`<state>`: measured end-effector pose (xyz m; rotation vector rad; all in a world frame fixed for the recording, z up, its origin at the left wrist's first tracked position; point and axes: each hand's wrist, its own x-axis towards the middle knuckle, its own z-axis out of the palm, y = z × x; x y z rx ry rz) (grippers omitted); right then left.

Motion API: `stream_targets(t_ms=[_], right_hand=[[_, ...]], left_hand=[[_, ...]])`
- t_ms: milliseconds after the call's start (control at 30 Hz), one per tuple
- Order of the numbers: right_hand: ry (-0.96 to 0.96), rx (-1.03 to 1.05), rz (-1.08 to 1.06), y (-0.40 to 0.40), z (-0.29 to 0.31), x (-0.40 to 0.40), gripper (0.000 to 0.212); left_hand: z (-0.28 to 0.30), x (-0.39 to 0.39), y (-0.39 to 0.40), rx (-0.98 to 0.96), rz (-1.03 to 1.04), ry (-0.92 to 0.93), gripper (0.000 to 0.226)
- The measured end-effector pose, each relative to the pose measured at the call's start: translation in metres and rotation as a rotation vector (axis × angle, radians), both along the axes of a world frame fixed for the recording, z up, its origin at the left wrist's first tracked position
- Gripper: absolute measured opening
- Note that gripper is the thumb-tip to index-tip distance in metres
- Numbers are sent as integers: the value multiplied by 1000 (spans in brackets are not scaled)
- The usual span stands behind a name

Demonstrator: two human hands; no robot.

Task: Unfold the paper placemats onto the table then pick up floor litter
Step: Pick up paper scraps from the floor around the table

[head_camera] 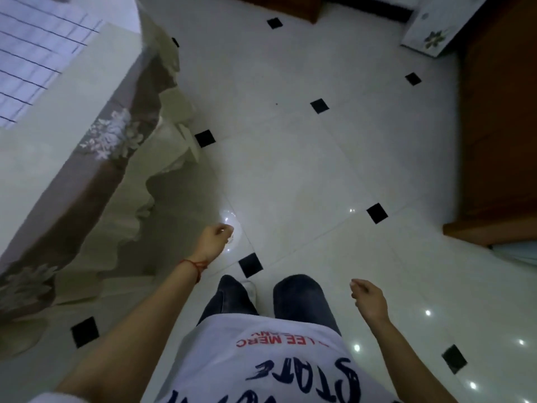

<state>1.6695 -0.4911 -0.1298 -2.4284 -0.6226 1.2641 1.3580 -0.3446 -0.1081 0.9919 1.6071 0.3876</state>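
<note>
- A person is standing on a glossy white tiled floor [290, 170] and looking straight down, with dark trousers and a white printed shirt filling the bottom of the view.
- The surface [58, 135] is standing up and to the left of the person's feet, draped in a pale cloth with a scalloped, flower-trimmed edge hanging toward the floor.
- A paper placemat [32, 53], white with a dark grid of lines, is lying flat on the far part of the surface, so that part of the task is looking done; whether more sheets are lying there is out of view.
- The left hand [213, 238], with a red thread around its wrist, is hanging beside the surface's hanging cloth with its fingers curled inward; a bright glint is sitting at the fingertips, but it is too blurred to tell whether the hand is pinching anything or the floor is simply shining.
- The right hand [367, 298] is hanging on the far side of the legs from the surface, fingers loosely curled and holding nothing, probably just swinging with the walk.
- A tiny dark speck [276, 104] is lying on the floor well away from the surface; it may be litter, but it is too small to be sure.
- A white box with a flower print [427, 30] is sitting on the floor far from the surface, next to brown wooden furniture [499, 126]; its contents are not showing.
</note>
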Motion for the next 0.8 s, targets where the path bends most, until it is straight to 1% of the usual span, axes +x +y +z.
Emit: stream_targets(t_ms=[100, 167, 233, 333, 467, 533, 633, 800], right_hand=[[11, -33, 136, 57, -6, 12, 29], [23, -54, 269, 100, -11, 15, 29], [43, -71, 417, 149, -15, 15, 28], [60, -100, 701, 220, -18, 2, 27], [49, -89, 1074, 295, -17, -36, 29], [57, -91, 1217, 316, -25, -61, 30], [44, -115, 1392, 324, -44, -100, 32], [28, -104, 1525, 306, -93, -161, 31]], left_hand=[[-1, -2, 28, 15, 112, 10, 28], [-6, -8, 34, 8, 208, 31, 21], [-11, -12, 29, -26, 347, 50, 21], [-19, -17, 0, -101, 623, 75, 28], [-39, -1, -58, -230, 931, 77, 28], [-50, 19, -88, -301, 1064, 48, 29], [-64, 56, -125, -404, 1210, -11, 28], [-107, 94, -172, -525, 1343, -67, 23]])
